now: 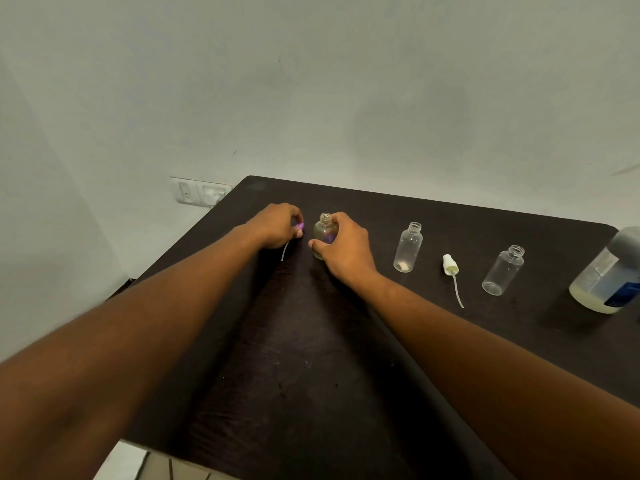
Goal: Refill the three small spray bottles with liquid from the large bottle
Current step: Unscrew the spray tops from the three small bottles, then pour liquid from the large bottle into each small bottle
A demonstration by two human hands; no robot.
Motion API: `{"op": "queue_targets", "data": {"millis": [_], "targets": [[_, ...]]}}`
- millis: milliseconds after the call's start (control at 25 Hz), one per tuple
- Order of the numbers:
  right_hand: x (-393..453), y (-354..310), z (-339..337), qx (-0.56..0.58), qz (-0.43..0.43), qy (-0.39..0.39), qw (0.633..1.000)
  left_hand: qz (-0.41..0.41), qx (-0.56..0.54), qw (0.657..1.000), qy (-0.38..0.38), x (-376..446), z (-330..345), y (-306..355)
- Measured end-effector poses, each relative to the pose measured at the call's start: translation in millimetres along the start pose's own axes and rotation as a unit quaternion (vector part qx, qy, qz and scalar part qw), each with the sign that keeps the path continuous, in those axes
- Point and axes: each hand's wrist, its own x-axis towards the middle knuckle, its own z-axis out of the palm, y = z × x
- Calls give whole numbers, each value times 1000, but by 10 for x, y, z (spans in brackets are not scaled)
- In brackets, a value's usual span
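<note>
Head view: left hand point(277, 225) pinches purple sprayer point(300, 226); right hand point(341, 249) grips round bottle point(323, 232); white sprayer point(450, 265) lies between two uncapped bottles.

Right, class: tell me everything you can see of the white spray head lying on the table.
The white spray head lies on its side on the dark table, off any bottle, between the middle bottle and the right bottle, both open. It looks like plastic: a white top, a pale greenish collar below it, and a thin clear dip tube running from the collar toward the near edge. Only the table touches it; neither hand is near it.
</note>
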Motion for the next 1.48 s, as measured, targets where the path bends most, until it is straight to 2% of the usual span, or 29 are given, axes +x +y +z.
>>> {"op": "queue_targets", "data": {"millis": [760, 1040, 1360, 1480], "targets": [[-5, 4, -93, 16, 9, 20, 1000, -38, 1, 999, -10, -111, -34, -35], [-239, -172, -468, -4, -31, 42, 999, -39, -1, 998, 52, -554, -199, 70], [-1017, -202, -1123, -75, -77, 50, 993, 33, 59, 986, 153, -1434, -290, 617], [-1302, -104, -1452, -90, -75, 71, 991, 84, 83, 974, 192, -1678, -216, 943]]}}
